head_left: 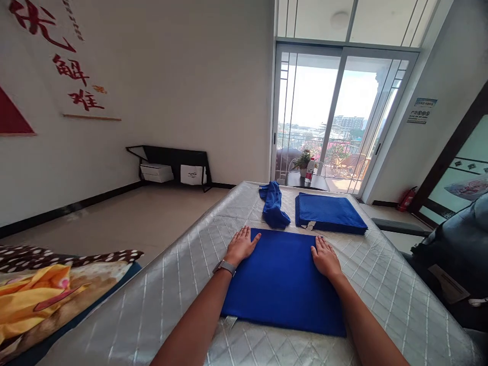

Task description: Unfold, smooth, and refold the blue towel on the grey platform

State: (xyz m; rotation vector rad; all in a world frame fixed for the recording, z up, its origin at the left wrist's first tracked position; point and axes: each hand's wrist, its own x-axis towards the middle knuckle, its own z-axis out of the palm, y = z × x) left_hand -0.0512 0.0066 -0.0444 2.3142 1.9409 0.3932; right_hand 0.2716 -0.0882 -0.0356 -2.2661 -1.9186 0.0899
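As it lies flat, the blue towel (284,279) seemingly spans both palms.

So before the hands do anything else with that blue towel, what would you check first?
1. Towel lies flat on the mattress: ok, no big wrinkles seen.
2. Left hand flat on the towel's far left corner: ok.
3. Right hand flat on the far right corner: ok.
4. Towel's edges squared up: cannot tell; the near edge looks slightly slanted.
5. Folded stack sits apart from the towel: ok.
6. Crumpled towel is out of the way: ok, it lies beyond the left hand, not touching.
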